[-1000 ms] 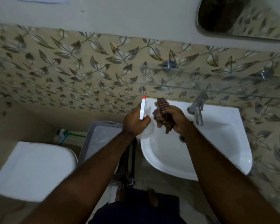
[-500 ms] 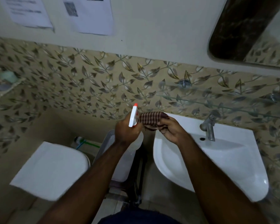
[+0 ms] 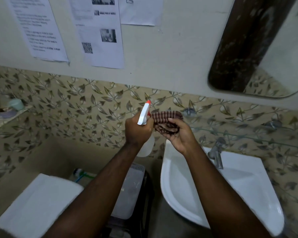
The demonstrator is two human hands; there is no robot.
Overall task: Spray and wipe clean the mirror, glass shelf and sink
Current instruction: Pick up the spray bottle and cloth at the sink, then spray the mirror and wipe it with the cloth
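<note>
My left hand (image 3: pixel 136 129) grips a white spray bottle (image 3: pixel 143 115) with a red nozzle tip, its clear body hanging below the fist. My right hand (image 3: pixel 177 134) holds a folded brown checked cloth (image 3: pixel 165 117) right beside the bottle's nozzle. Both hands are raised in front of the leaf-patterned tiles, left of and above the white sink (image 3: pixel 244 186). The glass shelf (image 3: pixel 248 134) runs along the wall above the steel tap (image 3: pixel 217 152). The mirror (image 3: pixel 265 48) hangs at the upper right.
Printed paper sheets (image 3: pixel 100 31) are taped to the wall at upper left. A white toilet tank lid (image 3: pixel 38 203) sits lower left, a grey plastic basket (image 3: pixel 129 189) between it and the sink. A small corner shelf (image 3: pixel 9 112) with toiletries is at far left.
The view has tilted upward, showing the papers and more of the mirror. Both hands have risen from over the sink to in front of the tiles, still holding bottle and cloth together.
</note>
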